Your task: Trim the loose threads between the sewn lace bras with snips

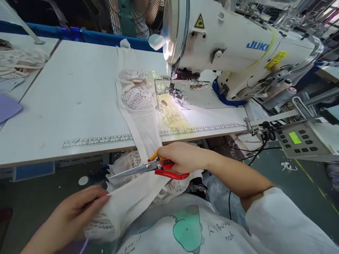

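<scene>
My right hand [182, 157] grips red-handled scissors [148, 168] just below the table's front edge, blades pointing left towards the cloth. My left hand [71, 217] pinches the near end of a long white fabric strip with lace cups [137, 106]. The strip runs from my lap up over the table edge and back along the white table [66, 95], past the left of the needle. The white sewing machine [238, 46] stands at the right, its lamp lighting the needle plate [172, 93].
A pile of lace pieces [18, 63] lies on the far left table. A control panel with a green display [299, 139] hangs at the right edge. More white fabric [127, 162] bunches under the table front. A fan [132, 17] stands behind.
</scene>
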